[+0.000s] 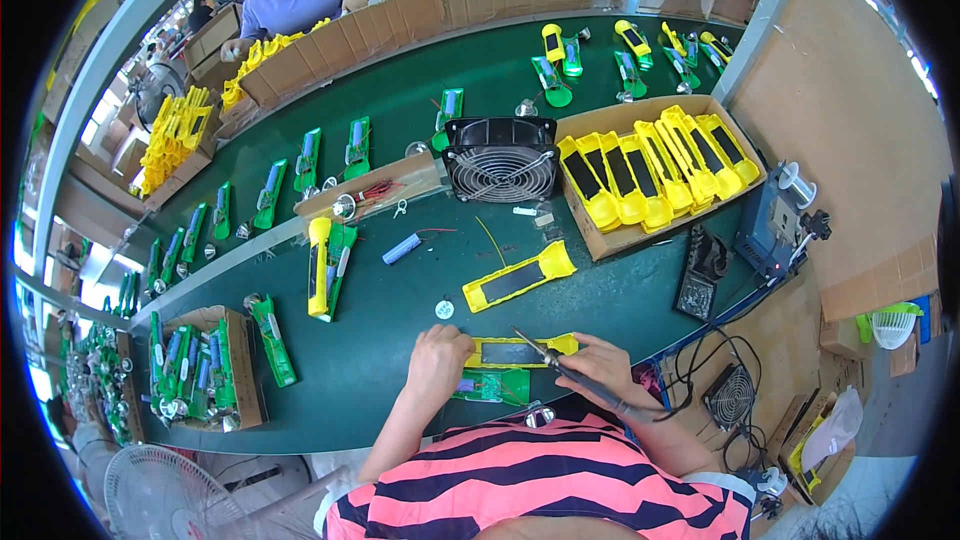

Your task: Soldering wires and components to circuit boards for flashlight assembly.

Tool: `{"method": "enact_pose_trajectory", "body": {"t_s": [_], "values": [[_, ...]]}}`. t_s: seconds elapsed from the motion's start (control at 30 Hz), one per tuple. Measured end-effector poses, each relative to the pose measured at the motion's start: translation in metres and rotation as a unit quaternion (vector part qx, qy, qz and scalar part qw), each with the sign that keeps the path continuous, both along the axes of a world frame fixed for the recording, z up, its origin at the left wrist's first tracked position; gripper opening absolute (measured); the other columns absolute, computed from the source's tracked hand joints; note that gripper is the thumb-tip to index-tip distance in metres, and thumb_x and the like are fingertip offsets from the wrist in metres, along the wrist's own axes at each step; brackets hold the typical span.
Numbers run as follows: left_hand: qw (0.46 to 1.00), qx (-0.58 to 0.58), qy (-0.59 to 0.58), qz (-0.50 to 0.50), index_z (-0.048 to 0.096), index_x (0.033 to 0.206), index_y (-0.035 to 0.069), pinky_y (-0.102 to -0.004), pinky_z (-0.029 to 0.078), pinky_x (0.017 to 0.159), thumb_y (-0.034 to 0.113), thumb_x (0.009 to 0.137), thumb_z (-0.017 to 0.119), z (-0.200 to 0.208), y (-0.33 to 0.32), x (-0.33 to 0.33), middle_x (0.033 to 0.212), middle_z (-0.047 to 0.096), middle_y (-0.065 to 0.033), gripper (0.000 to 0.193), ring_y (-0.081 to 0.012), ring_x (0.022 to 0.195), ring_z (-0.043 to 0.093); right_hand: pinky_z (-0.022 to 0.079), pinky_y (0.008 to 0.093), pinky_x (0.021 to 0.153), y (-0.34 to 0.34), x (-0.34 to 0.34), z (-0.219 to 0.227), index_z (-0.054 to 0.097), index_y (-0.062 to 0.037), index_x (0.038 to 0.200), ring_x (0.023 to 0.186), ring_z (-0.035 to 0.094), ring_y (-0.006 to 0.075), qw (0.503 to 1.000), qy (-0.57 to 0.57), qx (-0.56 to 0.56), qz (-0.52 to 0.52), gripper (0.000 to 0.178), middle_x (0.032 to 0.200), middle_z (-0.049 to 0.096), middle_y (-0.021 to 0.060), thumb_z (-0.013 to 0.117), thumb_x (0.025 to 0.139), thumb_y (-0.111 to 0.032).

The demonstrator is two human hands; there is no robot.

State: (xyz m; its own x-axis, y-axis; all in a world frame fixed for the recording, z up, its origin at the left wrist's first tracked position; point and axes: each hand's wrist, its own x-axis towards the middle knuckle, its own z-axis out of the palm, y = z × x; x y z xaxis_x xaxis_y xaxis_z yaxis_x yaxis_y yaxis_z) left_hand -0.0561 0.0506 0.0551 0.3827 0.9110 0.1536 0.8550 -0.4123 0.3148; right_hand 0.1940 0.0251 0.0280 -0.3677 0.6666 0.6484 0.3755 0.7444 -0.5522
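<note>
My left hand (438, 360) pinches the left end of a yellow plastic casing (490, 352) with a dark panel set in it. In my right hand (600, 368) is a soldering iron (565, 368), its tip over the casing's right half. Just below the casing, close to my body, lies a green casing with a circuit board (500, 387), and a silver reflector (540, 417) sits near it. A second yellow casing (520, 278) lies beyond my hands. A small round white disc (444, 309) rests on the table near my left fingers.
A cardboard box of yellow casings (590, 235) stands beyond, beside a black fan (500, 170). A blue soldering station (770, 230) is at right. A blue battery cell (402, 248) lies mid-table. Green casings fill a box (250, 370) at left. Across the belt sits a person (300, 0).
</note>
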Motion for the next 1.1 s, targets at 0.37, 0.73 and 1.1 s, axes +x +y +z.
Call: {"method": "enact_pose_trajectory", "body": {"t_s": [0.37,0.73,1.1], "values": [[0.992,-0.087,0.080,-0.041,0.063,0.069,0.009,-0.0353,0.043,0.066,0.007,0.066,0.055,0.000,0.005,0.010,0.071,0.052,-0.0105,0.009,-0.0252,0.073,0.056,0.049,0.0216,0.054,-0.010,-0.036,-0.024,0.055,0.0056,0.088,0.060,0.060,0.0123,0.796,0.381,-0.467,-0.060,0.011,0.073,0.060,0.0105,0.057,0.080,-0.002],[0.987,-0.083,0.124,-0.056,0.062,0.068,0.007,-0.0351,0.044,0.064,0.006,0.064,0.055,0.004,0.007,0.015,0.074,0.053,-0.0111,0.007,-0.0251,0.074,0.056,0.049,0.0208,0.054,-0.009,-0.041,-0.024,0.055,0.0053,0.090,0.061,0.059,0.0111,0.807,0.350,-0.470,-0.071,0.013,0.072,0.060,0.0097,0.057,0.080,-0.003],[0.986,-0.080,0.138,-0.054,0.062,0.066,0.006,-0.0346,0.045,0.065,0.003,0.060,0.059,0.011,0.009,0.019,0.073,0.054,-0.0114,0.008,-0.0249,0.074,0.057,0.050,0.0224,0.059,-0.019,-0.028,-0.010,0.054,0.0049,0.095,0.068,0.062,0.0148,0.845,0.382,-0.371,-0.049,0.016,0.075,0.061,0.0116,0.056,0.081,-0.004]]}}
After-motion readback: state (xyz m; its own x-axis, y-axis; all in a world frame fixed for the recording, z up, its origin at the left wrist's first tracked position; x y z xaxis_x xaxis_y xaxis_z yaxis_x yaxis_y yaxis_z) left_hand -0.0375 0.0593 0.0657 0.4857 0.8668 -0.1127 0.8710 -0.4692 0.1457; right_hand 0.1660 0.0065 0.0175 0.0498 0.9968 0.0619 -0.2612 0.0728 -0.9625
